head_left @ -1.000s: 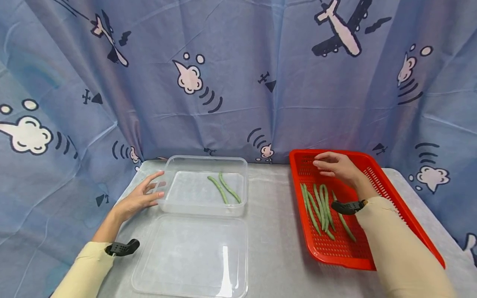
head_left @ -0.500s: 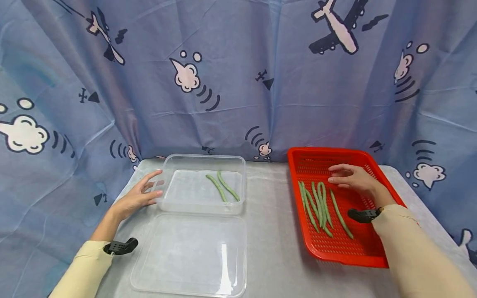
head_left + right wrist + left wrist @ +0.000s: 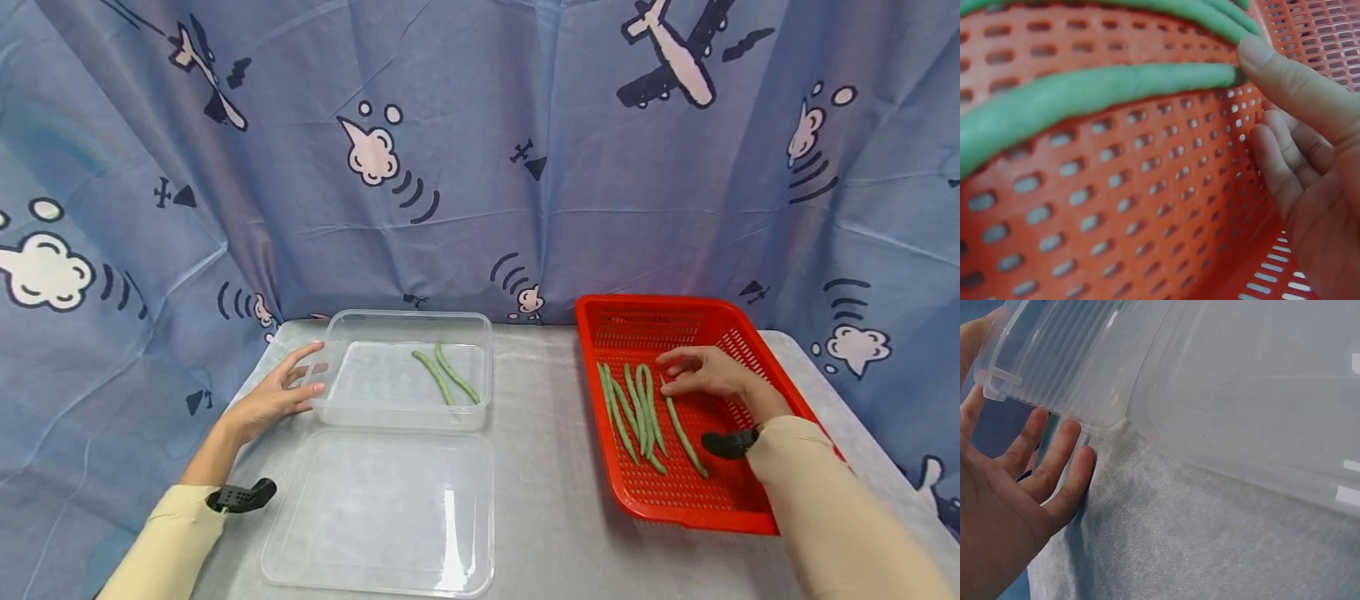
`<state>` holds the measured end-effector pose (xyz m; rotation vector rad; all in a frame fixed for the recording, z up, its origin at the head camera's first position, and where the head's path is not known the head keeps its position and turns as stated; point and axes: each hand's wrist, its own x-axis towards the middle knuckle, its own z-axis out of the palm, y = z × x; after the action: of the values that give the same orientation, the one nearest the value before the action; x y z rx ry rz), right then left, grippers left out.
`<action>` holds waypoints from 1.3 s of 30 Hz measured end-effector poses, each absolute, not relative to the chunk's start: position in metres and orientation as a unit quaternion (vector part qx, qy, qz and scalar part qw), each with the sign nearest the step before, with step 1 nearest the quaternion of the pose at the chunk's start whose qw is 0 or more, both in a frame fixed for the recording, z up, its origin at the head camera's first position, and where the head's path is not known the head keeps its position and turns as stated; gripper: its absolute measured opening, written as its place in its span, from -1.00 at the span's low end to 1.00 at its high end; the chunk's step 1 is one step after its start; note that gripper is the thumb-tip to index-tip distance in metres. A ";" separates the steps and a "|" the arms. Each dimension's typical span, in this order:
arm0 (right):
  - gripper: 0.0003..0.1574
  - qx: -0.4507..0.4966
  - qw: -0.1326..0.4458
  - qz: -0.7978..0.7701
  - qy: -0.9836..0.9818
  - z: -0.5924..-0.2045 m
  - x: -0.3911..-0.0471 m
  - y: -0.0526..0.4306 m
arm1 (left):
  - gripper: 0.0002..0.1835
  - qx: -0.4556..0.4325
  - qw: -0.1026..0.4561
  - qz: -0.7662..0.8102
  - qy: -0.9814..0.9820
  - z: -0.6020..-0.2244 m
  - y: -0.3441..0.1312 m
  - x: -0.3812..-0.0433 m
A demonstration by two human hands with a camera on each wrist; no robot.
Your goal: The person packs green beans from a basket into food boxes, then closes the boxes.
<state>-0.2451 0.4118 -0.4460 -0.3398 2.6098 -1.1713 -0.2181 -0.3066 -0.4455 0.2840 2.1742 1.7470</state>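
The left hand is spreading at the clear box's nine o'clock, two beans lying inside. In the red basket, the nearest bean is lying at seven o'clock from the right hand, whose fingers and thumb are gaping.

This is a curtained-off tabletop booth: a blue curtain printed with airplanes and cloud puffs hangs beyond the left hand and right hand, wrapping round outside both, with a pale table beneath them. Black wrist-worn devices suggest a recording setup (the wider room cannot be told).
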 end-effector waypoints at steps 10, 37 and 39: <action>-0.50 -0.092 0.156 -0.431 0.884 -0.447 -0.248 0.410 | -0.17 0.103 0.166 0.612 0.766 -0.447 -0.307 -0.220; -0.59 -0.081 0.215 -0.522 0.821 -0.445 -0.246 0.409 | -0.16 0.114 0.160 0.612 0.766 -0.457 -0.310 -0.222; -0.60 -0.074 0.210 -0.540 0.812 -0.445 -0.245 0.409 | -0.17 0.115 0.158 0.612 0.766 -0.457 -0.310 -0.222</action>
<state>-0.2451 0.4095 -0.4445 -0.2046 2.2574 -1.5009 -0.2224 -0.3101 -0.4568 0.3276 2.1919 1.7495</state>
